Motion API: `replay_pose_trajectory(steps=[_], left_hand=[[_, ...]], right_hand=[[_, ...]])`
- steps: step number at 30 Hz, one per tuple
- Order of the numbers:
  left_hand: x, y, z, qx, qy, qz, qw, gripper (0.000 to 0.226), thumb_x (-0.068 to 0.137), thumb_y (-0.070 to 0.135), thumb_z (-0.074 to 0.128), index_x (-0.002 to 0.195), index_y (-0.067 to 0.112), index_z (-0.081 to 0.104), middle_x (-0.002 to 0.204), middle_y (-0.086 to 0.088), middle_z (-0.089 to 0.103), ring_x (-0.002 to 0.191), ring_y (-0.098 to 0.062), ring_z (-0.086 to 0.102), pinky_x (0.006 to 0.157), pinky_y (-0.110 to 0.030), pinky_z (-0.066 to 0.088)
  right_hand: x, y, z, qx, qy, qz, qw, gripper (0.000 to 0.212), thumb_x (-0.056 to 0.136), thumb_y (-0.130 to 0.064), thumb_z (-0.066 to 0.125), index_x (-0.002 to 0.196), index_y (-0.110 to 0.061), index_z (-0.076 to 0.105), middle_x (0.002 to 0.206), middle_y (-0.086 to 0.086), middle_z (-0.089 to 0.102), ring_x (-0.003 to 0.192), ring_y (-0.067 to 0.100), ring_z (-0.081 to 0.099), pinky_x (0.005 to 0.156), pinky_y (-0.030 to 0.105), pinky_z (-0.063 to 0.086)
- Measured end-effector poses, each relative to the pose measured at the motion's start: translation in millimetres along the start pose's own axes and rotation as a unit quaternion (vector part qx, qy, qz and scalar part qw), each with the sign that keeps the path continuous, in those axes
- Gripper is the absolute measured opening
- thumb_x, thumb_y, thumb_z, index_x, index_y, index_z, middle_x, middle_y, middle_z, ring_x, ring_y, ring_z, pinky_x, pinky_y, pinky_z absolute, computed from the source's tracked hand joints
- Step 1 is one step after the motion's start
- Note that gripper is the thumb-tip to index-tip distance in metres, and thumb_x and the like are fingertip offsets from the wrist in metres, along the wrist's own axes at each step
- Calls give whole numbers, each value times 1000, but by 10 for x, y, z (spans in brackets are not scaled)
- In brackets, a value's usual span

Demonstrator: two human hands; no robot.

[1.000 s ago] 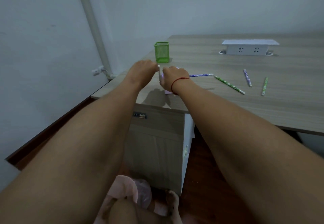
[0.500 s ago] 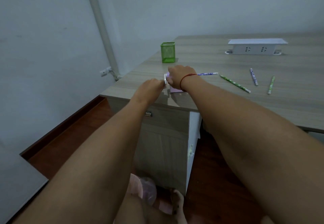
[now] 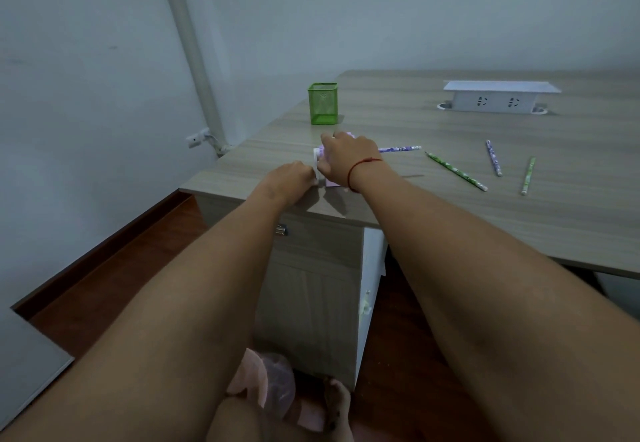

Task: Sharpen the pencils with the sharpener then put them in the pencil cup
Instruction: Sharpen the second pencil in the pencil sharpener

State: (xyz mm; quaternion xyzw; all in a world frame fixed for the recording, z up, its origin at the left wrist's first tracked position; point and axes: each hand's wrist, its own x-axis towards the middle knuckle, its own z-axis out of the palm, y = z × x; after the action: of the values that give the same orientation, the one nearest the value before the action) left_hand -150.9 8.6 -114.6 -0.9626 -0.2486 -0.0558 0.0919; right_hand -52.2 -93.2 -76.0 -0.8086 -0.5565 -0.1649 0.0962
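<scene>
The left hand (image 3: 291, 178) is the nearest thing in play, close to the front edge of the desk (image 3: 450, 227). A second ago it sat level with the other hand, up at the top of the turn. It has since swung down and round to about eight o'clock of the sharpener (image 3: 331, 182). Its fingers are curled in on the white crank handle (image 3: 316, 164), though the back of the hand hides the pinch itself. That travel reads as a crank stroke, so the sharpening step looks to be in progress, not finished.

Just beyond, the right hand (image 3: 348, 159) has stayed put, wrapped over the top of the sharpener and pressing it down on the desk. Only slivers of the pink and lilac body show under the palm.

The purple patterned pencil (image 3: 400, 148) sticks out of the sharpener toward three o'clock, lying nearly level. Its tip is inside and cannot be judged.

Further right, well apart from the hands, three loose pencils lie flat: a green pencil (image 3: 456, 171), a purple pencil (image 3: 493, 157) and a second green pencil (image 3: 528, 175).

At twelve o'clock of the sharpener the green mesh pencil cup (image 3: 322, 104) stands upright with nothing showing above its rim. A white socket box (image 3: 498, 99) sits furthest back, at about two o'clock.
</scene>
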Motion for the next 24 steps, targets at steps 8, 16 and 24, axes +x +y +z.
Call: replay_pose_trajectory(steps=[8, 16, 24], left_hand=[[195, -75, -225, 10, 11, -4, 1000, 19, 92, 7, 46, 105, 1, 59, 104, -21, 63, 96, -36, 61, 78, -40, 45], [268, -161, -539, 69, 114, 32, 991, 20, 92, 4, 43, 102, 2, 61, 104, -21, 64, 96, -38, 61, 73, -40, 44], [53, -128, -624, 24, 173, 49, 983, 20, 96, 10, 45, 107, 5, 61, 102, -21, 66, 93, -39, 62, 74, -43, 48]], right_hand=[[50, 52, -30, 11, -10, -21, 1000, 36, 94, -33, 41, 121, -12, 52, 126, 11, 57, 113, 32, 55, 88, 38, 43], [103, 6, -96, -21, -25, 4, 999, 38, 98, -34, 34, 124, -14, 53, 123, 10, 60, 111, 31, 57, 85, 36, 43], [80, -46, -126, -21, -45, 26, 998, 37, 98, -33, 36, 125, -13, 53, 124, 11, 59, 112, 32, 57, 84, 36, 43]])
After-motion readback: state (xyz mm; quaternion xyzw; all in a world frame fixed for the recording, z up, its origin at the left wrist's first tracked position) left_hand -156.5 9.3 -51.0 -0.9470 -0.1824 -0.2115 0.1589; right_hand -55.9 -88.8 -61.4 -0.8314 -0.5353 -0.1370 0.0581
